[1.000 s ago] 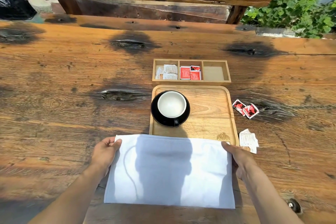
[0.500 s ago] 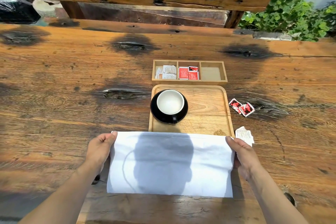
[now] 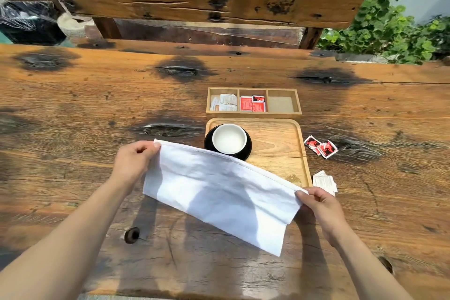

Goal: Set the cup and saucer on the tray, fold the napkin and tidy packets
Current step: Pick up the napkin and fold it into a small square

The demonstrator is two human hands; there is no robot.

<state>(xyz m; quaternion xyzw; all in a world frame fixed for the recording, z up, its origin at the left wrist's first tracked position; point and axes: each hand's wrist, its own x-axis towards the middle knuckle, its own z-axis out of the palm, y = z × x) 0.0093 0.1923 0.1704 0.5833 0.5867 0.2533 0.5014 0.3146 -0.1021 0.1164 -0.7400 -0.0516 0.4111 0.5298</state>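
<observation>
The left hand (image 3: pixel 132 162) and right hand (image 3: pixel 316 204) each pinch a far corner of the white napkin (image 3: pixel 216 192) between thumb and fingers, lifting its far edge above the tabletop (image 3: pixel 97 109), near the tray (image 3: pixel 280 143). The cloth looks light and limp; corner grips likely control it best.
</observation>
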